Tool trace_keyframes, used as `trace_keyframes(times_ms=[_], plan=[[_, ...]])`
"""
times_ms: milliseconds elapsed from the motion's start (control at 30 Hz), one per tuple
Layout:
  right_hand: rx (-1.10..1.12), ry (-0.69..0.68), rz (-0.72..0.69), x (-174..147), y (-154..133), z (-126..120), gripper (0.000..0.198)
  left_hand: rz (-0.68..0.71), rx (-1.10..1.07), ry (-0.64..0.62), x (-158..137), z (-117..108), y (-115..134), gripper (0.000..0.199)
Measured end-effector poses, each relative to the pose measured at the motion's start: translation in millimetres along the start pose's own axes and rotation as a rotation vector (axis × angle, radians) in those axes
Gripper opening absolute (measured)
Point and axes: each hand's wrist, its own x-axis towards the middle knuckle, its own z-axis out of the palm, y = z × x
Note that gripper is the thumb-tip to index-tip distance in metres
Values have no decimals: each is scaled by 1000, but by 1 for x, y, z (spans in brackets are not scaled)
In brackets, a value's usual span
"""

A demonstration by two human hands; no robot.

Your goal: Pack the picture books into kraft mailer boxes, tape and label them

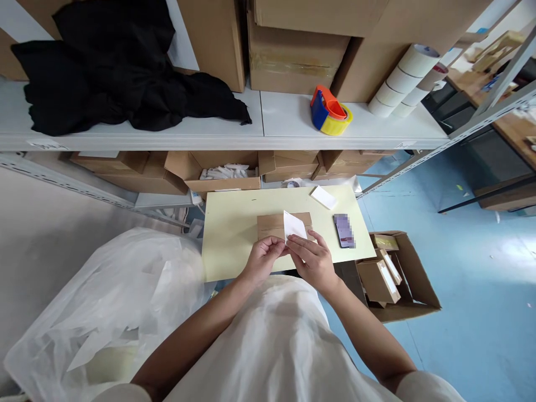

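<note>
Both hands meet over the near part of a pale yellow table [234,223]. My left hand [264,255] pinches the lower left corner of a small white sheet of paper [294,224]. My right hand [313,258] is closed on the paper's lower edge, its fingers laid across it. The sheet stands tilted up in front of a small brown cardboard box [270,224], which lies flat on the table and is partly covered by the paper and the hands. Whether the sheet is a label cannot be made out.
A phone [344,230] and a white stack of slips [324,197] lie on the table's right side. An open carton of parcels [412,268] stands at the right, a large translucent plastic bag [125,301] at the left. A tape dispenser [329,111] sits on the shelf [287,120].
</note>
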Motion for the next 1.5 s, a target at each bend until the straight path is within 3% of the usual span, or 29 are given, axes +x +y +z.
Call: trace_keyframes(times_ms=[233,433,600,900,1200,1500], plan=[[45,-13,31,-1,-3,2,30,29,143,45,-3,-3,1,25],[179,-11,97,-1,-8,2,22,161,346,45,-2,-9,-1,24],[319,-1,240,4,-14,1,10,233,441,8,-6,-9,1,22],[541,-105,527,7,-16,-6,6,430,741,-122,-6,-15,9,15],[966,-50,842,5,9,3,13,386,843,-122,10,-58,23,11],[1055,45,998,3,35,8,18,225,1132,34,41,-126,72,12]])
